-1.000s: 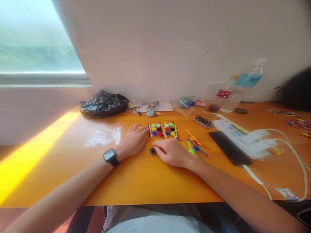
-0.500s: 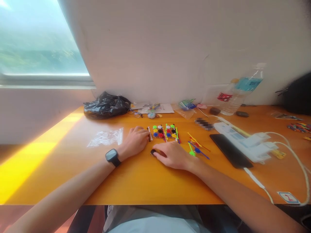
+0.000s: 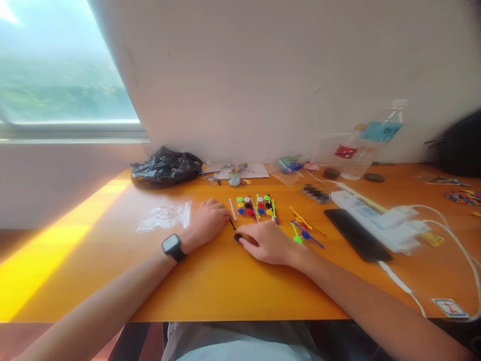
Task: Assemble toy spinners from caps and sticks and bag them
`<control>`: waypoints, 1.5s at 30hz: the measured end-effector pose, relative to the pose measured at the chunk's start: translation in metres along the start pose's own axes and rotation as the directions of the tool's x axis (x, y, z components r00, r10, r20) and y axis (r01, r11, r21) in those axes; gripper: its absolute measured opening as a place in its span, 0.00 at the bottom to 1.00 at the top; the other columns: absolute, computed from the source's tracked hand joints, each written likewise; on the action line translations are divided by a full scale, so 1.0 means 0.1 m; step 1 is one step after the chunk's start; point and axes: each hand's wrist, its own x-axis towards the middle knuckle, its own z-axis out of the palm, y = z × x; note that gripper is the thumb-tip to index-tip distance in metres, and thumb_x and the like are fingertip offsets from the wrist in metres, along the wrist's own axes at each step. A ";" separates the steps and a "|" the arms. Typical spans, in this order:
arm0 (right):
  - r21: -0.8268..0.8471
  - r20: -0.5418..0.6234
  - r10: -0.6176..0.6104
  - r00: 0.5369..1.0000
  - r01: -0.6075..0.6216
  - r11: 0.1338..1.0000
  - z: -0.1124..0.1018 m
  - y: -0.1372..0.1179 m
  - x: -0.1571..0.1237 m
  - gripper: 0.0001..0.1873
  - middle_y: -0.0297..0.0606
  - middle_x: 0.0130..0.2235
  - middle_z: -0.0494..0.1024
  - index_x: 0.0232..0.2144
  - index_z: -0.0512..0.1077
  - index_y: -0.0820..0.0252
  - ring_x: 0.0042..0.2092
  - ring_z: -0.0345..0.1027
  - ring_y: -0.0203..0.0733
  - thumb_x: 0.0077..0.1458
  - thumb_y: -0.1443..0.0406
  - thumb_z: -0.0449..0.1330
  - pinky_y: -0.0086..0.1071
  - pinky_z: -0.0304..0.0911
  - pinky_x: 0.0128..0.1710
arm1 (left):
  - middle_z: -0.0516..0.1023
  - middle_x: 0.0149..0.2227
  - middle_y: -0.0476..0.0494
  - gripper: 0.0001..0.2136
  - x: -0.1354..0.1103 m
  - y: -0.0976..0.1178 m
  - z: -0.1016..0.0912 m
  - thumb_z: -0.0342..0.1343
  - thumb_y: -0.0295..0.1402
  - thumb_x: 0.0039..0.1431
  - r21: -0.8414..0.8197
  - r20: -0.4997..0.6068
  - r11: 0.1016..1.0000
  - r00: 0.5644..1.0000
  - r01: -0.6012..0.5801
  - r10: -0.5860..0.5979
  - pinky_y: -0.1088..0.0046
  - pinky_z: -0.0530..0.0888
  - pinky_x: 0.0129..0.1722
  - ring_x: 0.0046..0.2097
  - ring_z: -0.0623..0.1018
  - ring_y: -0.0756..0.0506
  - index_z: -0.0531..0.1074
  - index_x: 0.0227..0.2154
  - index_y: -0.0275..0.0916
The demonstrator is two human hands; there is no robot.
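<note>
My left hand (image 3: 208, 220), a black watch (image 3: 171, 245) on its wrist, rests on the orange table (image 3: 210, 281) with its fingers curled. Its fingertips pinch a thin black stick (image 3: 232, 224) that slants down toward a small black disc (image 3: 238, 237). My right hand (image 3: 267, 242) lies beside it, thumb and forefinger closed on that disc. Just behind both hands stands a tight cluster of coloured discs and sticks (image 3: 254, 206), with a white stick (image 3: 233, 209) at its left edge. Several loose coloured sticks (image 3: 303, 228) lie to the right of my right hand.
A clear plastic bag (image 3: 165, 216) lies left of my hands and a black plastic bag (image 3: 165, 166) by the wall. Glasses (image 3: 208, 178), papers and a water bottle (image 3: 372, 145) line the back. A black phone (image 3: 356, 233), a white power strip (image 3: 379, 218) with cables and a card (image 3: 449, 307) sit at the right.
My left hand has drawn back from the cluster's left edge with the black stick, bringing it down to the black disc. My right hand has stayed on the disc.
</note>
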 end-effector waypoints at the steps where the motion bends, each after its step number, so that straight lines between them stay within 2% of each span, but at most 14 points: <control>1: 0.002 -0.001 0.003 1.000 -0.003 1.000 0.00 0.01 0.00 0.08 0.34 0.33 0.81 0.42 0.77 0.56 0.33 0.71 0.40 0.65 0.66 0.57 0.32 0.49 0.32 | 0.81 0.40 0.44 0.10 0.00 -0.01 0.00 0.54 0.29 0.69 -0.013 -0.002 1.000 1.000 -0.015 0.015 0.62 0.70 0.47 0.46 0.72 0.40 0.81 0.40 0.44; 4: 0.006 -0.009 0.012 1.000 -0.012 1.000 0.00 0.02 0.00 0.07 0.35 0.32 0.81 0.41 0.77 0.56 0.32 0.71 0.41 0.64 0.66 0.57 0.32 0.49 0.32 | 0.81 0.43 0.44 0.09 -0.01 -0.03 -0.01 0.54 0.30 0.70 -0.070 -0.052 0.996 0.997 -0.052 0.048 0.62 0.70 0.49 0.47 0.72 0.41 0.80 0.39 0.44; 8: 0.009 -0.031 0.020 0.999 -0.020 1.000 0.01 0.04 0.00 0.06 0.35 0.32 0.81 0.38 0.76 0.55 0.33 0.71 0.41 0.64 0.66 0.58 0.32 0.49 0.32 | 0.80 0.45 0.45 0.08 -0.03 -0.03 -0.01 0.51 0.31 0.73 -0.184 -0.138 0.981 0.990 -0.058 0.033 0.62 0.70 0.53 0.49 0.73 0.42 0.76 0.42 0.43; 12: 0.026 -0.144 0.087 0.986 -0.084 0.996 -0.01 0.03 0.02 0.05 0.32 0.26 0.75 0.35 0.74 0.56 0.29 0.68 0.38 0.63 0.63 0.59 0.31 0.50 0.32 | 0.77 0.44 0.43 0.06 -0.05 0.03 -0.02 0.51 0.32 0.73 -0.308 -0.169 0.951 0.985 -0.011 -0.043 0.65 0.72 0.50 0.48 0.75 0.43 0.73 0.43 0.41; 15: 0.089 -0.259 0.171 0.951 -0.153 0.984 -0.04 0.01 0.03 0.07 0.29 0.25 0.72 0.40 0.72 0.56 0.27 0.66 0.37 0.65 0.59 0.60 0.31 0.52 0.31 | 0.77 0.41 0.44 0.05 -0.06 0.12 -0.05 0.52 0.32 0.73 -0.349 -0.191 0.936 0.981 -0.032 -0.037 0.67 0.73 0.45 0.44 0.75 0.44 0.73 0.41 0.40; 18: 0.167 -0.328 0.232 0.915 -0.186 0.968 -0.06 0.02 0.04 0.12 0.30 0.29 0.73 0.47 0.70 0.56 0.28 0.66 0.37 0.66 0.56 0.59 0.31 0.55 0.32 | 0.79 0.38 0.45 0.04 -0.07 0.21 -0.05 0.55 0.31 0.72 -0.383 -0.193 0.919 0.981 -0.090 0.016 0.69 0.73 0.43 0.42 0.76 0.45 0.75 0.41 0.41; 21: 0.268 -0.295 0.213 0.931 -0.133 0.954 -0.05 0.06 0.06 0.11 0.35 0.38 0.75 0.49 0.72 0.54 0.31 0.67 0.37 0.69 0.58 0.56 0.32 0.59 0.35 | 0.81 0.37 0.46 0.03 -0.09 0.28 -0.02 0.58 0.31 0.70 -0.405 -0.209 0.904 0.976 -0.138 0.055 0.70 0.74 0.43 0.40 0.77 0.46 0.77 0.41 0.41; 23: 0.326 -0.276 0.211 0.938 -0.115 0.938 -0.04 0.09 0.07 0.11 0.38 0.44 0.74 0.47 0.75 0.54 0.32 0.66 0.36 0.69 0.59 0.56 0.32 0.62 0.36 | 0.81 0.38 0.46 0.04 -0.10 0.30 0.00 0.59 0.31 0.69 -0.403 -0.233 0.902 0.971 -0.154 0.061 0.70 0.75 0.43 0.40 0.78 0.46 0.77 0.43 0.42; 25: 0.360 -0.275 0.235 0.932 -0.127 0.924 -0.03 0.13 0.08 0.11 0.40 0.47 0.73 0.42 0.77 0.55 0.32 0.66 0.35 0.69 0.59 0.57 0.33 0.63 0.36 | 0.82 0.39 0.45 0.06 -0.11 0.31 0.01 0.59 0.31 0.70 -0.396 -0.245 0.905 0.968 -0.157 0.061 0.70 0.76 0.43 0.40 0.79 0.46 0.78 0.47 0.43; 28: 0.445 -0.206 0.235 0.950 -0.122 0.887 -0.02 0.17 0.11 0.11 0.38 0.40 0.76 0.37 0.77 0.57 0.33 0.67 0.36 0.67 0.60 0.58 0.32 0.62 0.34 | 0.82 0.39 0.45 0.07 -0.12 0.31 0.01 0.60 0.31 0.69 -0.389 -0.248 0.908 0.967 -0.158 0.062 0.70 0.76 0.43 0.41 0.80 0.46 0.79 0.47 0.43; 30: 0.542 -0.138 0.226 0.964 -0.118 0.832 -0.01 0.19 0.12 0.10 0.36 0.36 0.77 0.36 0.77 0.58 0.34 0.69 0.38 0.66 0.60 0.59 0.32 0.62 0.35 | 0.83 0.38 0.45 0.07 -0.12 0.31 0.00 0.60 0.31 0.69 -0.387 -0.243 0.908 0.968 -0.162 0.069 0.70 0.76 0.42 0.40 0.80 0.46 0.80 0.46 0.43; 33: 0.643 -0.067 0.242 0.968 -0.143 0.753 -0.01 0.20 0.12 0.11 0.37 0.35 0.80 0.36 0.77 0.60 0.36 0.71 0.41 0.63 0.58 0.61 0.32 0.63 0.36 | 0.82 0.37 0.45 0.07 -0.11 0.31 -0.02 0.60 0.30 0.69 -0.390 -0.228 0.907 0.971 -0.163 0.076 0.70 0.76 0.42 0.39 0.79 0.46 0.81 0.45 0.44; 38: 0.635 -0.030 0.252 0.967 -0.176 0.752 -0.05 0.20 0.12 0.14 0.36 0.32 0.77 0.35 0.77 0.61 0.33 0.67 0.39 0.64 0.55 0.61 0.31 0.59 0.33 | 0.82 0.36 0.46 0.06 -0.11 0.32 -0.04 0.61 0.32 0.68 -0.398 -0.197 0.904 0.977 -0.153 0.079 0.70 0.75 0.40 0.38 0.78 0.46 0.82 0.43 0.44; 45: 0.670 0.053 0.293 0.955 -0.251 0.699 -0.04 0.26 0.14 0.12 0.35 0.31 0.77 0.33 0.75 0.62 0.33 0.68 0.39 0.60 0.57 0.62 0.31 0.60 0.33 | 0.83 0.35 0.45 0.07 -0.12 0.33 -0.03 0.62 0.37 0.68 -0.403 -0.137 0.909 0.989 -0.104 0.053 0.69 0.75 0.41 0.37 0.79 0.46 0.82 0.42 0.43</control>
